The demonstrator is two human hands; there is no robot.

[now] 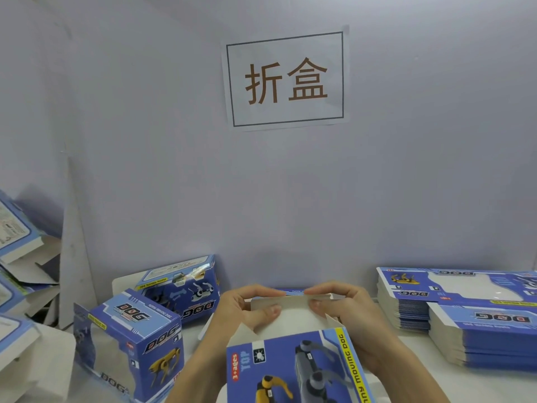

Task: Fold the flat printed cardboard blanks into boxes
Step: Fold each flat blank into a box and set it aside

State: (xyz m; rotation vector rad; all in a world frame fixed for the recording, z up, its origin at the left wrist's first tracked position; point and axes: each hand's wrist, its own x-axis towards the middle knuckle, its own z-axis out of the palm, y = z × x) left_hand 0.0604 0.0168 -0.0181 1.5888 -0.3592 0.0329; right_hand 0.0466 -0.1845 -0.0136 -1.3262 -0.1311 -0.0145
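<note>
Step — I judge end-flap closing | left hand [247, 308] and right hand [338, 305] pinch box [293, 365] flap [290, 299] | next — tuck flap inward.

A pale lilac-grey wall [145, 112] fills most of the view behind the work surface. A white rectangular paper sign [285, 79] hangs on it, slightly tilted, with a thin dark border and two large brown Chinese characters, 折盒. Below, a white tabletop [430, 370] runs along the foot of the wall. At left, a narrow grey-white upright panel [76, 257] leans against the wall.
</note>
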